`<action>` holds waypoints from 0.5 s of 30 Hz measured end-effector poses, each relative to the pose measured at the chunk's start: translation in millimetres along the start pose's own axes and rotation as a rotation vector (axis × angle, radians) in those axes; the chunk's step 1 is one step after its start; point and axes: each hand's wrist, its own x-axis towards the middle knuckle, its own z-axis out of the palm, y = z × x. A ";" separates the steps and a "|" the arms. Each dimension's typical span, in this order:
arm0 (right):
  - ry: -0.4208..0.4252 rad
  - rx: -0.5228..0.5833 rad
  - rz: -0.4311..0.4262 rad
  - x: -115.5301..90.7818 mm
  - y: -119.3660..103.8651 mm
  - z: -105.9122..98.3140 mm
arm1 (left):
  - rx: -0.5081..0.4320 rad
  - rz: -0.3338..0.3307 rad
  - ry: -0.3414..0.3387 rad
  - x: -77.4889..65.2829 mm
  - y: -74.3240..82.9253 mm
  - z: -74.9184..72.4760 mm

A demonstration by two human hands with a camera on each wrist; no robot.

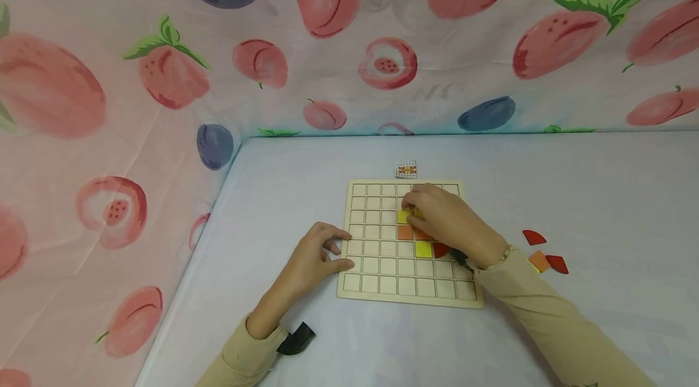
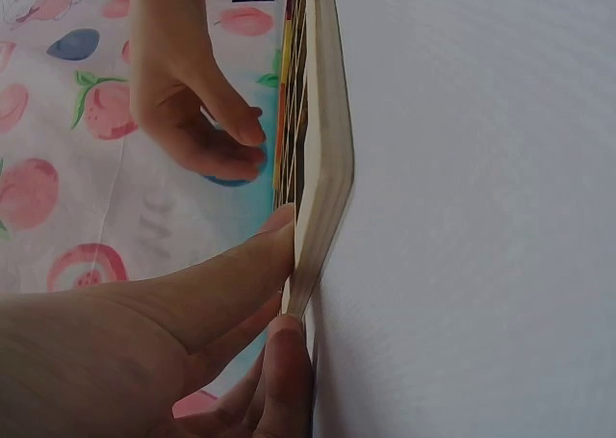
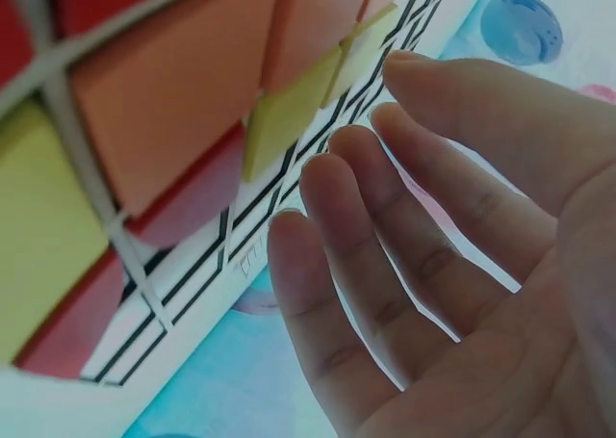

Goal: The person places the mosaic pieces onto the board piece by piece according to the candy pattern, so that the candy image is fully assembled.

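Note:
A wooden grid board [image 1: 360,282] lies flat with coloured tiles in some of its squares. My left hand [image 1: 312,256] rests at its left edge, thumb and index finger apart; in the left wrist view the thumb [image 2: 236,274] touches the board's rim. My right hand [image 1: 445,211] hovers over the upper middle, near a yellow tile [image 1: 403,216]. Its fingers [image 3: 361,188] are nearly straight in the right wrist view, with nothing in the palm. Below sit an orange tile [image 1: 405,232], another yellow tile [image 1: 423,249] and a red piece [image 1: 440,250], partly hidden by the right hand.
Right of the board lie two red quarter-round pieces [image 1: 534,237], and an orange square [image 1: 539,261] overlapping a bit of yellow. A small printed pattern card [image 1: 406,170] sits behind the board. Fruit-print cloth [image 1: 388,62] walls the back and left of the white table [image 1: 601,193].

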 end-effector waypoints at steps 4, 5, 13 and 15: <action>0.001 -0.016 0.011 -6.9 -0.7 -5.3 | -0.003 -0.001 -0.003 -0.4 -0.3 -0.3; 0.005 -0.018 0.013 -9.1 -0.7 -6.9 | -0.004 -0.001 -0.004 -0.5 -0.3 -0.3; 0.013 -0.032 0.042 -24.6 1.9 -18.3 | -0.014 -0.006 -0.004 -0.9 0.2 -0.5; 0.009 -0.039 0.053 -28.7 3.0 -20.6 | -0.015 -0.006 -0.001 -1.0 -0.3 -0.1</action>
